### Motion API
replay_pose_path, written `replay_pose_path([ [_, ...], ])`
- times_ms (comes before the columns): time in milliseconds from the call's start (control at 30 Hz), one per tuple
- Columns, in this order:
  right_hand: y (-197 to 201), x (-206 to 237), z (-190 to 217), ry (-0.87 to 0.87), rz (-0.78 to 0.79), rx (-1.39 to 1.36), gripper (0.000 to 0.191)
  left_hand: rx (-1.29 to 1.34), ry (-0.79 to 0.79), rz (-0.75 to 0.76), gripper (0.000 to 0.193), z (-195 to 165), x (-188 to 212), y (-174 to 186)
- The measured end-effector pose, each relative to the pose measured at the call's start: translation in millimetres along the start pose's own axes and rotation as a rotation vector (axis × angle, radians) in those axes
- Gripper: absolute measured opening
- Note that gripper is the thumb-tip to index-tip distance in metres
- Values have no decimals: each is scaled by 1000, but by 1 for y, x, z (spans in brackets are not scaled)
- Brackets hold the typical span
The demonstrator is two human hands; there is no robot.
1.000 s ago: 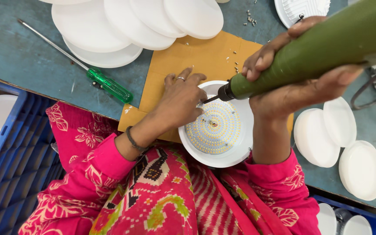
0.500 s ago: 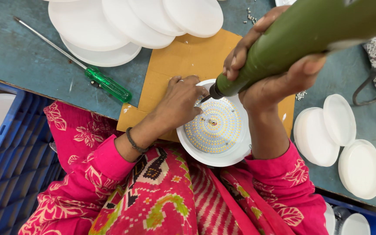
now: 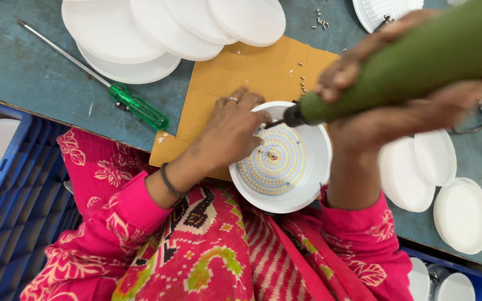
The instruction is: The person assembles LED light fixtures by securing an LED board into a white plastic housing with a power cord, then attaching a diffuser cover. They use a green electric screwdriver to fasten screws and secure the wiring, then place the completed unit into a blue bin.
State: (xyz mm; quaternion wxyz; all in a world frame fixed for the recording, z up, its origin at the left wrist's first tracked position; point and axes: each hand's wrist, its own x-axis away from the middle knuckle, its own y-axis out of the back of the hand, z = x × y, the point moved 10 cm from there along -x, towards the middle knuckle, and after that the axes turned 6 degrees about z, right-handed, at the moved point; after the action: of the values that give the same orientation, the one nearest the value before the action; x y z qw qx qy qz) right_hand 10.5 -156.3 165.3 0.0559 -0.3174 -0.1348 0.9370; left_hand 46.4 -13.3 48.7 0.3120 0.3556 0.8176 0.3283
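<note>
While our right hand wraps shut around the thick green power screwdriver, we hold its dark tip down at the upper left edge of the yellow LED board. That board sits inside the round white lamp housing, which rests on the tan cardboard sheet at the near edge of the blue-grey table, just above our lap.

Our left hand lies palm down on the housing's left rim, fingers loosely curled toward the driver tip, steadying the housing. Whether the fingertips pinch a screw we cannot tell; they are hidden beside the tip. A ring shows on one finger and a dark band on the wrist.

Left of the cardboard lies a green-handled hand screwdriver, its long shaft pointing up-left, well apart from both hands. A fan of overlapping white round covers sits at the top of the table. More white discs lie right of the housing, near our right forearm. Small loose screws are scattered above the cardboard's top edge. A blue plastic crate stands at lower left, below the table edge.
</note>
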Motion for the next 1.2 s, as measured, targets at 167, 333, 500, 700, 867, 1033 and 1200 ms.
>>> replay_pose_path([
  [167,51,30,45,42,9,16,82,-318,-53,82,11,-27,12,0],
  [333,76,63,64,71,23,94,80,-364,-203,116,18,-46,13,-13],
  [500,76,79,57,71,6,65,86,-338,-318,170,22,-44,15,-29],
  [700,75,88,61,93,-19,103,80,-384,-361,161,20,-43,10,-40],
  [867,72,96,68,106,22,141,67,-302,-257,45,25,-32,11,-16],
  [1033,70,100,73,88,46,115,54,56,-245,-157,21,-31,49,19],
  [1200,55,99,75,69,80,72,41,129,-108,-246,12,-34,84,16],
])
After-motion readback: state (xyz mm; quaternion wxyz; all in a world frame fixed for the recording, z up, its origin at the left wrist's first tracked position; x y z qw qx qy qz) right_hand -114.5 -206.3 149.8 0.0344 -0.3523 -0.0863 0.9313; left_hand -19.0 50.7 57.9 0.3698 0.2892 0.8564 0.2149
